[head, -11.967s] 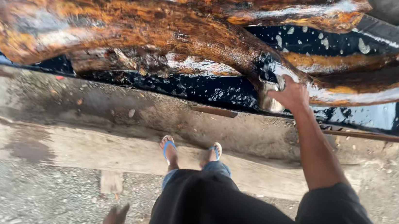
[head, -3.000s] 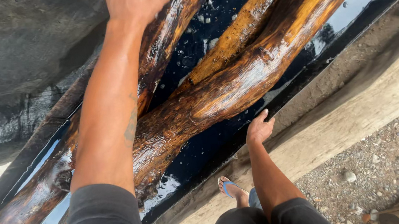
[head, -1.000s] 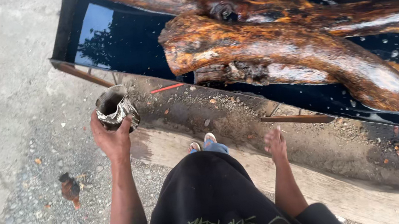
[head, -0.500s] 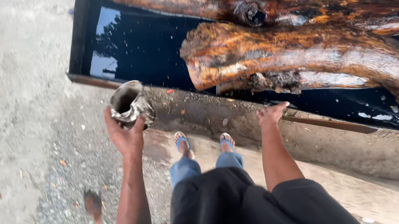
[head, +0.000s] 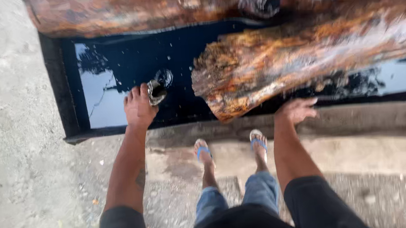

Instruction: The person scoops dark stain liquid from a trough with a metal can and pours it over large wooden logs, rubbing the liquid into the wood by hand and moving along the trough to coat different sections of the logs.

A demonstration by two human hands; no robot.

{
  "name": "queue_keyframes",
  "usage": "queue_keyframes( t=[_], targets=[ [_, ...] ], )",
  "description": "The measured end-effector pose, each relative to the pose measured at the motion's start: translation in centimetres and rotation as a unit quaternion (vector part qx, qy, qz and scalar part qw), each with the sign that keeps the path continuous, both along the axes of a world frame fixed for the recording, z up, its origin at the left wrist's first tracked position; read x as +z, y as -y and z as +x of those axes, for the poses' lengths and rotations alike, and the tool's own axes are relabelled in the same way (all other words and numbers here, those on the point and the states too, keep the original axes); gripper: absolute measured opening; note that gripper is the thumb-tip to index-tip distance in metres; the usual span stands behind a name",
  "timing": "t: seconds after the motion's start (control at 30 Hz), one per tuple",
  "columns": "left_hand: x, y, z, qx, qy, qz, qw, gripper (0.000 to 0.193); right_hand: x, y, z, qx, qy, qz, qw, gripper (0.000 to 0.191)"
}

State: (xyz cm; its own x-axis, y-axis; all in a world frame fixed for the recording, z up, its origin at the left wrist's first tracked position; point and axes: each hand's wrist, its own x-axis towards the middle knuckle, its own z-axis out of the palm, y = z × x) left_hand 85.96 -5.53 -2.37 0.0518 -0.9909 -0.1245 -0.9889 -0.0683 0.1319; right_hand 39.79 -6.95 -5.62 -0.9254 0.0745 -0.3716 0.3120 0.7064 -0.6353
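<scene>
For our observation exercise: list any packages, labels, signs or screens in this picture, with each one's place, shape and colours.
None in view. The nearest thing to a container is a small dented metal can, grey and dark, held in the left hand over the black liquid in the trough.

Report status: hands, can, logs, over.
Left hand grips small metal can, tipped over dark liquid in trough. Right hand open on trough edge. Wet log end sits between the hands.

open liquid point(head: 119, 72) left, log point(head: 278, 67) blocks right
</scene>
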Motion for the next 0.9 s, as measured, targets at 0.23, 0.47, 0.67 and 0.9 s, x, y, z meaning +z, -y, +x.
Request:
queue_keyframes(
  t=[0.23, 0.47, 0.67, 0.9],
  targets=[
    [-4.9, 0.8, -1.7, -0.039, 0.037, 0.087, 0.995, 0.092, -2.3, -0.5, -1.4, -0.008, -0.026, 0.028, 0.999, 0.066],
    [-6.0, 0.6, -3.3, 0.011, -0.130, 0.001, 0.992, 0.088, -2.8, -0.7, -1.6, 0.004, -0.022, 0.054, 0.998, 0.062],
    [1.8, -1.6, -3.8, 0.099, -0.274, -0.041, 0.956, 0.090, -4.5, -1.4, -2.0, 0.004, -0.025, 0.038, 0.999, 0.062],
    [14.9, -2.4, -3.8, -0.013, -0.252, -0.076, 0.965, 0.089, -6.1, -2.0, -2.3, 0.013, -0.017, 0.011, 1.000, 0.062]
  ],
)
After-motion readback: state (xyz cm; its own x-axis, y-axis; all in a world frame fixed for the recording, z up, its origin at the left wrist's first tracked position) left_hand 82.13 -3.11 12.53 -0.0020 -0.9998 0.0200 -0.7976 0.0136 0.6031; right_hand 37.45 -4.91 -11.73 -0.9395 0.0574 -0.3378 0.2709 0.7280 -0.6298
